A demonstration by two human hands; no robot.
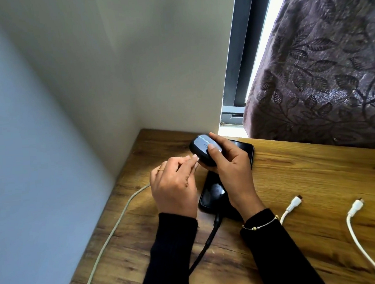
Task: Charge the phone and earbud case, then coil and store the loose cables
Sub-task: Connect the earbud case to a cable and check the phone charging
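Earbud case lifted above the table, at 12 o'clock from the phone, gripped by right hand: thumb pressed on top near the lid seam, other fingers curled round the far and under side. Left hand at 9 o'clock of the case, thumb and fingertips pinching a white plug tip right against the case's lower left edge; seated or not, cannot tell. Ring on one left finger. Grey cable trailing from under the left hand toward 7 o'clock, off the table's front. Phone flat on the table below both hands, screen dark, black cable plugged into its near end, running toward 6 o'clock. Two loose white cables at 4 o'clock of the phone: nearer plug just beside the right wrist, farther plug well apart. Bracelet on right wrist, black sleeves. Curtain at 1 o'clock, wall at 11.
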